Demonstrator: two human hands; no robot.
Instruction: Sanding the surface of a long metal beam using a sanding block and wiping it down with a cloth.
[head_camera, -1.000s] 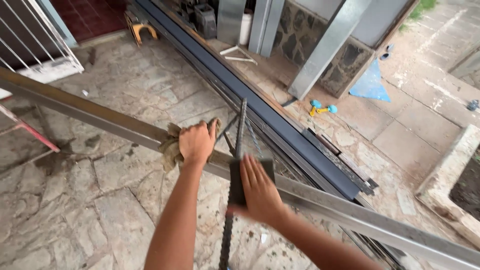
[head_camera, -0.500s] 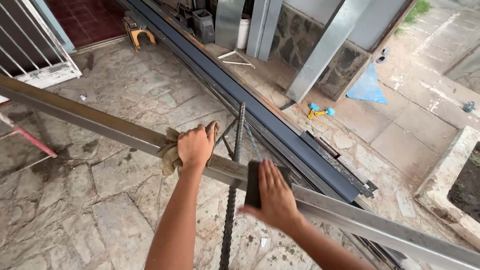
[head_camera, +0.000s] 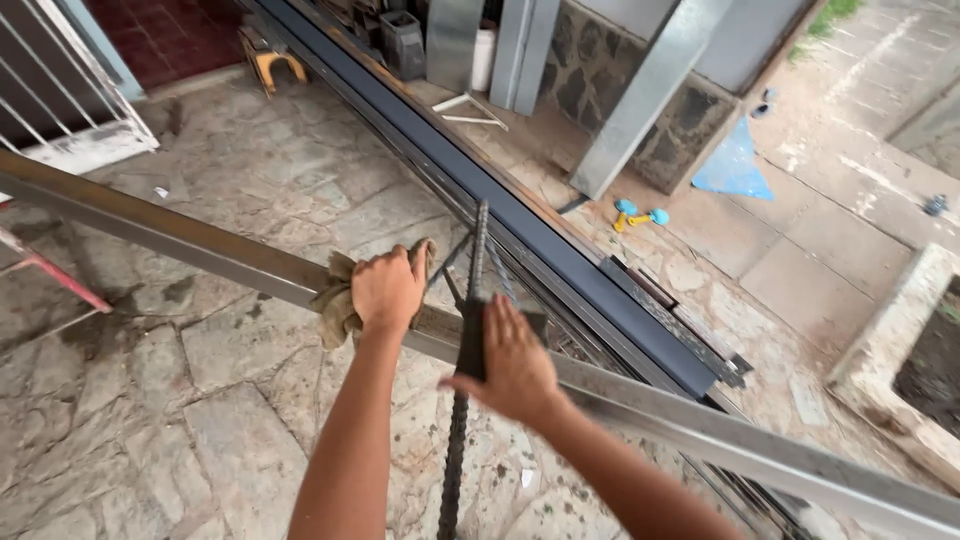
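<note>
The floor (head_camera: 200, 380) is flat grey stone. A long metal bar (head_camera: 180, 235) runs across it from the far left down to the near right. Everything here is told from that bar.

Behind the bar lies a long dark beam (head_camera: 520, 220). A ribbed rod (head_camera: 470, 330) crosses over the bar and stands almost upright.

The left hand (head_camera: 388, 290) sits on top of the bar. It is closed tight on a rag (head_camera: 335, 305) and presses the rag onto the bar. The right hand (head_camera: 515, 365) is just to the right of it, on the bar too. Its fingers are spread nearly flat and push a small dark pad (head_camera: 472, 340) against the metal, right by the rod. It looks like a rubbing block, but I cannot tell for sure.

The step looks like rubbing the bar clean. The next stroke likely needs a slide along the bar while the left hand holds it steady.

There is lots of bare bar to the left and to the right. The rod stands close to the fingers, so strokes there are tight. The bar's edges are straight and sharp-looking.
</note>
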